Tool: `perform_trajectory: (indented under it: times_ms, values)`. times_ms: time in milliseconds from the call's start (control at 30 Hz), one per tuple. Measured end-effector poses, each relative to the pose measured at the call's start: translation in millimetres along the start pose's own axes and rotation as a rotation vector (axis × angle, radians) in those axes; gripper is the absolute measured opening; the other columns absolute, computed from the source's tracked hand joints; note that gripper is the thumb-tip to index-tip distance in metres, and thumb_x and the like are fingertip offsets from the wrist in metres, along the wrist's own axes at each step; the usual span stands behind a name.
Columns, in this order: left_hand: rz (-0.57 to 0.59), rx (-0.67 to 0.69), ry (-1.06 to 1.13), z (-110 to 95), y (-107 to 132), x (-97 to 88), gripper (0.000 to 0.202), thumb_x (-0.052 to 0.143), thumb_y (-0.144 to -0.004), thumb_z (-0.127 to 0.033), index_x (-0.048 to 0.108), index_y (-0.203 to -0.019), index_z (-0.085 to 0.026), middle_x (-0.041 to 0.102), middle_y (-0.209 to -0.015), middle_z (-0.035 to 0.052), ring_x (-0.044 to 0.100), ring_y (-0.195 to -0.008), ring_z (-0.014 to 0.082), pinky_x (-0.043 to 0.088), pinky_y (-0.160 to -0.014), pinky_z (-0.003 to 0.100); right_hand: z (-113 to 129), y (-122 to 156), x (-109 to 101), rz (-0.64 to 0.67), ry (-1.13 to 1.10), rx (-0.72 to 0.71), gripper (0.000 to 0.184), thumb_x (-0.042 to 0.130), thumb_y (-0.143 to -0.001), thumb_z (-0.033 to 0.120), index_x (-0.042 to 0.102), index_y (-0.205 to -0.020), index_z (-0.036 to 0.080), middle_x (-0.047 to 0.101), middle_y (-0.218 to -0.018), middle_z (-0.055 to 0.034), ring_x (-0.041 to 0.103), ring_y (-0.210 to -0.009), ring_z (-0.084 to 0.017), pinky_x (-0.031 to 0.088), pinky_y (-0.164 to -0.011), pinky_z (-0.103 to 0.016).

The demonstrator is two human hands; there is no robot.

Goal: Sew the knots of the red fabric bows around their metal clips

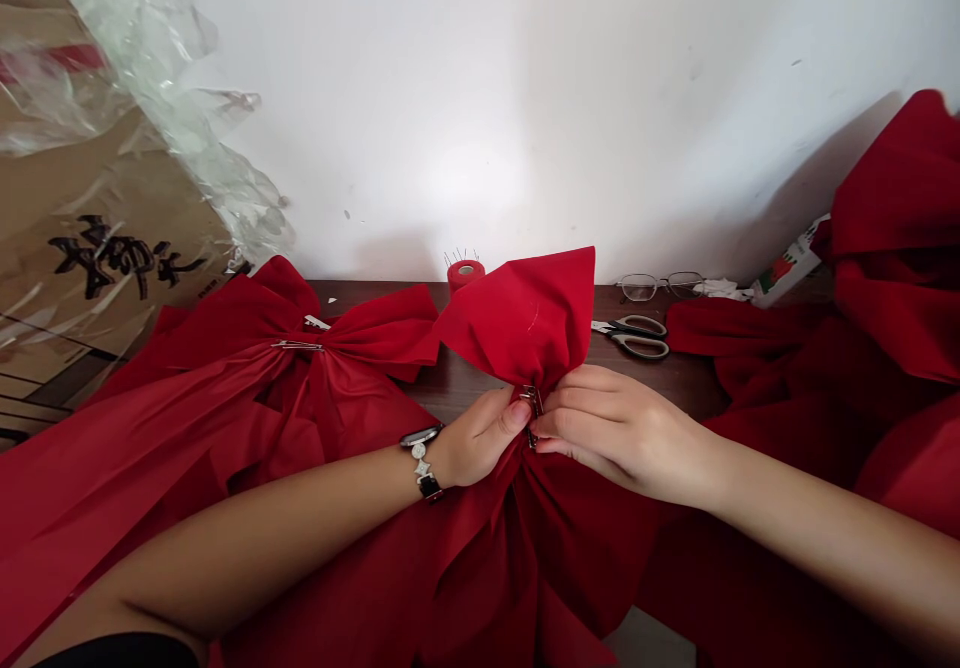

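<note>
A red fabric bow [517,318] is gathered at its middle, with one loop standing up and folds spreading down toward me. My left hand [480,438] and my right hand [607,428] both pinch the gathered waist, fingers closed around it. Between the fingertips sits a small metal clip [531,403] on the pinched cloth. A watch [421,460] is on my left wrist.
Another red bow held by metal clips [300,338] lies at left. Scissors [637,336], glasses [660,286] and a red pincushion with needles [465,273] sit on the dark table by the white wall. A plastic-wrapped cardboard box [97,238] stands left; more red fabric [892,278] piles at right.
</note>
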State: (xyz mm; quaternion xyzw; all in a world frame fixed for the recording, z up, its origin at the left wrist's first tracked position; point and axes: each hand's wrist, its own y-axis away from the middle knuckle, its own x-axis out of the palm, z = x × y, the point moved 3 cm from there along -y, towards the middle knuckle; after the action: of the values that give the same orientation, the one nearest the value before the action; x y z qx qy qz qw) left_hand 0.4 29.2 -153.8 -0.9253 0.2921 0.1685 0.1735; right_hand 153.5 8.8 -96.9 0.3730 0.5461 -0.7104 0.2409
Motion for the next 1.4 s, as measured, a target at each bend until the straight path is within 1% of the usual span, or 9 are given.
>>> perform_trajectory:
  times_ms: [200, 333, 533, 600, 733, 933, 1033, 1167, 1400]
  values:
    - [-0.006, -0.003, -0.026, 1.6, 0.8, 0.2, 0.056, 0.016, -0.090, -0.069, 0.035, -0.070, -0.021, 0.036, -0.066, -0.0024, 0.033, -0.062, 0.0135, 0.034, -0.061, 0.028, -0.1, -1.2, -1.5, -0.021, -0.007, 0.014, 0.018, 0.049, -0.096, 0.019, 0.061, -0.084, 0.013, 0.063, -0.073, -0.0058, 0.056, -0.070, -0.015, 0.047, -0.068, -0.028]
    - [0.010, -0.005, -0.042, 2.6, 1.4, 1.0, 0.056, 0.016, -0.090, -0.069, 0.035, -0.070, -0.021, 0.036, -0.066, -0.0023, 0.034, -0.062, 0.0133, 0.033, -0.060, 0.028, -0.4, -0.3, -1.7, -0.039, -0.002, 0.014, 0.015, 0.051, -0.094, 0.016, 0.062, -0.084, 0.012, 0.063, -0.071, -0.0060, 0.056, -0.068, -0.015, 0.045, -0.067, -0.027]
    - [-0.026, 0.001, -0.065, 0.4, 1.4, 0.8, 0.054, 0.019, -0.090, -0.069, 0.033, -0.068, -0.021, 0.036, -0.063, -0.0028, 0.034, -0.060, 0.0127, 0.033, -0.057, 0.028, -1.4, 1.7, -1.4, -0.045, 0.045, 0.050, 0.016, 0.053, -0.094, 0.021, 0.060, -0.082, 0.015, 0.062, -0.069, -0.0036, 0.057, -0.067, -0.014, 0.044, -0.065, -0.026]
    - [-0.035, 0.013, -0.051, -0.8, 1.2, 0.3, 0.053, 0.021, -0.091, -0.067, 0.034, -0.068, -0.021, 0.037, -0.063, -0.0027, 0.035, -0.060, 0.0124, 0.034, -0.057, 0.028, -0.8, 1.9, -1.2, -0.062, 0.058, 0.030, 0.015, 0.053, -0.094, 0.020, 0.061, -0.082, 0.014, 0.063, -0.069, -0.0037, 0.058, -0.066, -0.014, 0.046, -0.064, -0.026]
    - [-0.002, 0.009, 0.002, -0.4, 0.6, -0.3, 0.053, 0.022, -0.091, -0.067, 0.037, -0.071, -0.020, 0.041, -0.066, -0.0019, 0.037, -0.062, 0.0125, 0.037, -0.060, 0.027, 2.0, 2.4, -1.1, -0.101, 0.061, -0.051, 0.017, 0.053, -0.094, 0.017, 0.062, -0.081, 0.013, 0.066, -0.071, -0.0054, 0.062, -0.069, -0.014, 0.050, -0.066, -0.026]
    - [0.035, -0.009, 0.050, 1.9, -0.6, -0.5, 0.057, 0.022, -0.090, -0.069, 0.045, -0.079, -0.018, 0.050, -0.074, 0.0012, 0.046, -0.070, 0.0150, 0.041, -0.069, 0.027, 4.8, 3.2, -1.3, -0.131, 0.029, -0.091, 0.015, 0.054, -0.093, 0.017, 0.063, -0.082, 0.012, 0.068, -0.074, -0.0057, 0.063, -0.072, -0.016, 0.054, -0.071, -0.028]
    - [0.036, 0.009, 0.075, 1.9, -0.7, -0.3, 0.055, 0.023, -0.091, -0.066, 0.045, -0.078, -0.018, 0.048, -0.073, 0.0005, 0.045, -0.070, 0.0144, 0.040, -0.069, 0.026, 6.6, 2.3, -2.1, -0.141, 0.026, -0.102, 0.014, 0.055, -0.092, 0.016, 0.063, -0.082, 0.012, 0.069, -0.074, -0.0057, 0.062, -0.071, -0.016, 0.055, -0.070, -0.028]
    - [0.022, 0.005, 0.068, 1.7, -0.2, -0.2, 0.054, 0.024, -0.091, -0.067, 0.041, -0.075, -0.018, 0.042, -0.070, -0.0012, 0.040, -0.066, 0.0130, 0.038, -0.064, 0.026, 7.3, 1.7, -3.1, -0.140, 0.014, -0.101, 0.017, 0.053, -0.093, 0.016, 0.064, -0.081, 0.011, 0.068, -0.073, -0.0062, 0.062, -0.072, -0.016, 0.055, -0.070, -0.027]
    - [0.020, 0.029, 0.073, -0.2, -0.5, 0.0, 0.051, 0.026, -0.092, -0.065, 0.037, -0.073, -0.020, 0.041, -0.068, -0.0023, 0.038, -0.063, 0.0120, 0.038, -0.063, 0.025, 6.5, 2.5, -2.4, -0.108, 0.001, -0.066, 0.024, 0.048, -0.097, 0.021, 0.063, -0.080, 0.014, 0.066, -0.071, -0.0050, 0.064, -0.074, -0.014, 0.055, -0.073, -0.025]
